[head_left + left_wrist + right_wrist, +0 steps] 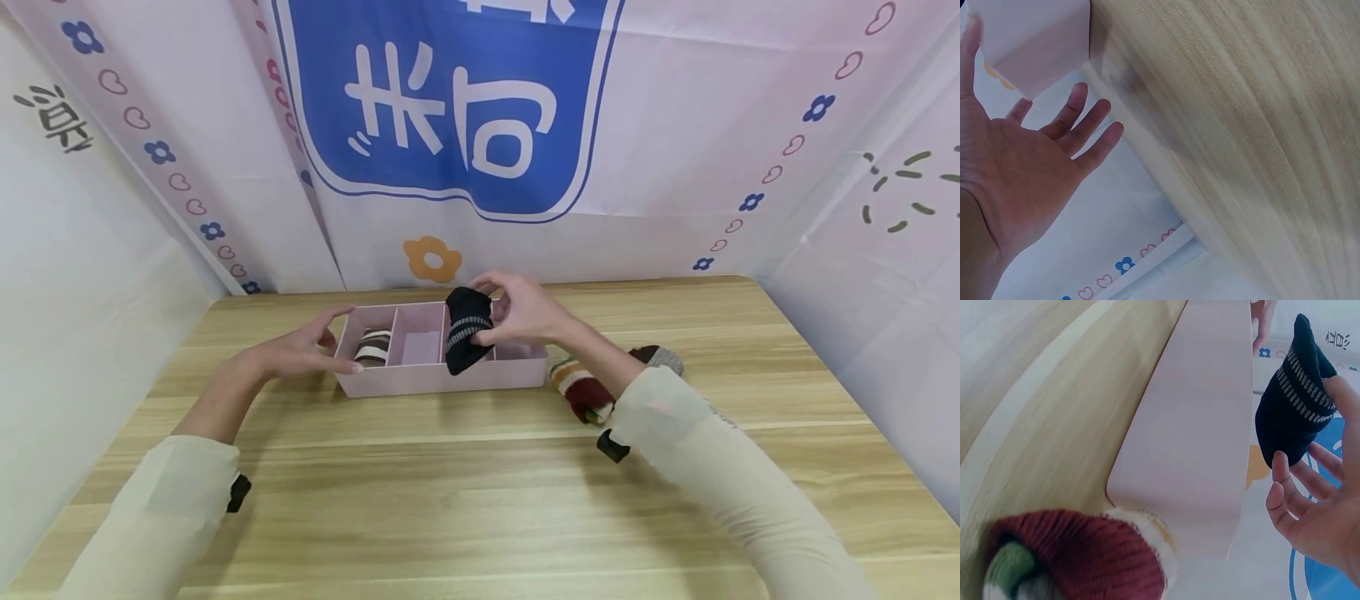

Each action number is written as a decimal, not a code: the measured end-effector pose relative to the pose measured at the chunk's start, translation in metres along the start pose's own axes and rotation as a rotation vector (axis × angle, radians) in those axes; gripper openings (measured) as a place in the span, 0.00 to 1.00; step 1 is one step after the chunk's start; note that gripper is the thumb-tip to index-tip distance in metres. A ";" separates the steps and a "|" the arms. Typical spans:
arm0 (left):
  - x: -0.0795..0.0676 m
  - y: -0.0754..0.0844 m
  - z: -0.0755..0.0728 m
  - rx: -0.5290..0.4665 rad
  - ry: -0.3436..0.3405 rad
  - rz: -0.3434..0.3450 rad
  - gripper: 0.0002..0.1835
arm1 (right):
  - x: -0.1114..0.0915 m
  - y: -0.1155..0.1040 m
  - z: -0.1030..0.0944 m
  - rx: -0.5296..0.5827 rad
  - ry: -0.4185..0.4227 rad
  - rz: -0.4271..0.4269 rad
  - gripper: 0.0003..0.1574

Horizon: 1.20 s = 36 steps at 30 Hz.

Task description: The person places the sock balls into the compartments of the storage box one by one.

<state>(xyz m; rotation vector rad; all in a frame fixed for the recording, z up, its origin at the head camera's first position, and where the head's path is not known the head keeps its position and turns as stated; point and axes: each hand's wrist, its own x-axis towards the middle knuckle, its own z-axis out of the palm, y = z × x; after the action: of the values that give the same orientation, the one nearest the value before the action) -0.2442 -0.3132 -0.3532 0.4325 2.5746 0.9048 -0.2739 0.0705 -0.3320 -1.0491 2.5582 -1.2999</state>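
A pink divided box (442, 380) lies lengthwise toward the back of the table. My right hand (525, 310) pinches a folded black sock with grey stripes (468, 330) between thumb and fingers, over the box's middle compartments. In the right wrist view the sock (1294, 400) hangs tilted above the box's rim. At the box's left end my left hand (303, 346) rests with thumb and fingers spread, fingertips right at the rim. Inside the leftmost compartment sits a brown-and-white striped sock roll (372, 347).
Right of the box, under my right forearm, lies a folded maroon, white and orange sock (583, 388). A grey and dark sock (662, 358) lies just beyond it. Printed cloth walls (645, 167) enclose the wooden table (420, 500) at the back and sides.
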 end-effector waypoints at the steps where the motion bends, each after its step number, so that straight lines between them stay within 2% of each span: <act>1: 0.000 0.000 0.000 0.001 -0.001 -0.001 0.59 | 0.001 -0.001 0.001 -0.004 0.000 0.001 0.45; 15: 0.000 0.001 0.000 -0.001 -0.004 -0.011 0.59 | 0.014 -0.007 0.020 0.012 -0.016 0.058 0.43; 24: -0.001 0.003 0.000 -0.010 -0.007 -0.022 0.59 | 0.024 -0.011 0.034 -0.033 0.047 0.090 0.42; 28: -0.001 0.004 -0.001 -0.016 -0.015 -0.028 0.60 | 0.029 -0.014 0.038 -0.053 0.065 0.093 0.43; 36: -0.002 0.004 -0.001 -0.007 -0.015 -0.027 0.59 | 0.036 -0.018 0.049 -0.109 0.045 0.057 0.44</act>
<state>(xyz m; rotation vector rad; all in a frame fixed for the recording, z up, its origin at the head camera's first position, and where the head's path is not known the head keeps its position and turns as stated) -0.2418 -0.3117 -0.3499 0.3996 2.5566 0.8982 -0.2734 0.0077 -0.3419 -0.9677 2.6982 -1.1963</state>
